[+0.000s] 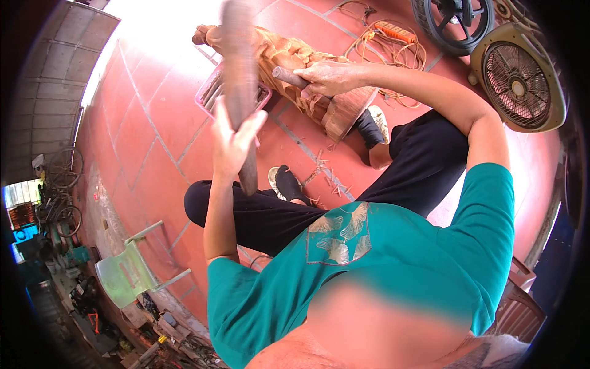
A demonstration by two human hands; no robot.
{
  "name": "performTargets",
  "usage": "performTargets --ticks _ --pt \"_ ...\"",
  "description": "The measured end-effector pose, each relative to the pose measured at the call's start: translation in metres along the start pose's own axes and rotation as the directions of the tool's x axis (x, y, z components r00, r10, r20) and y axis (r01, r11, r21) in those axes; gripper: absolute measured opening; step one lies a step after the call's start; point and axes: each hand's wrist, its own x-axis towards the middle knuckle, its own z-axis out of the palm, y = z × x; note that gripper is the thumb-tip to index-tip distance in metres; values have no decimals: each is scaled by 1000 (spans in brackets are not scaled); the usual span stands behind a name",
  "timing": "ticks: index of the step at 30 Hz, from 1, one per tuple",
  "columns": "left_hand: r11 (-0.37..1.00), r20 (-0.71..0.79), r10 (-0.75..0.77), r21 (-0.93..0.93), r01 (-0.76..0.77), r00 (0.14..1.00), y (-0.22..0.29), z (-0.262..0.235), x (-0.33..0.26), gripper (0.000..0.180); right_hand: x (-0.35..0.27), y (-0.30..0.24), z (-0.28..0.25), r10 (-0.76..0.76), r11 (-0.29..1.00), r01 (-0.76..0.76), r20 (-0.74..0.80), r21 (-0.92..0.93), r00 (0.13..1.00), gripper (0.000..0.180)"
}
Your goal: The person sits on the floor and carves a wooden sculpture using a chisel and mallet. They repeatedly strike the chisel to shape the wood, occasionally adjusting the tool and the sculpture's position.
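Note:
My left hand (235,142) is closed round a long wooden club (239,67), raised upright and smeared by motion at its top. In my right hand (329,80) is a chisel (289,77); its round butt end points left toward the club, apart from it. The chisel's blade is hidden by my hand and the wood. Beneath that hand lies a carved wooden piece (276,52), light brown with deep folds, its thick uncut base (350,114) near my foot. Beside the carving, partly behind the club, a pink basket (200,98) holds several long thin tools.
Wood chips (322,166) litter the red tiled floor (141,123) between my feet. An orange power strip (395,32) with tangled cords lies beyond the carving. A box fan (516,79) and a wheel (455,21) stand at right. A pale green chair (126,273) stands lower left.

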Motion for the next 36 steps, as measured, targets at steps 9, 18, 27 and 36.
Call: performTargets --ticks 9,18,27,36 --pt "969 143 -165 -159 187 976 -15 -10 3 33 3 -1 2 75 997 -75 -30 -4 997 26" --pt "967 151 -153 -183 180 977 -14 -8 2 38 -5 -3 -10 65 990 -56 -65 130 996 21" --pt "973 155 -152 -150 175 976 -10 -5 6 38 -28 3 -25 144 954 -85 -190 289 971 30" --pt "969 152 -149 -174 174 977 -11 -2 7 39 -25 3 -15 109 961 -72 -126 266 986 28"
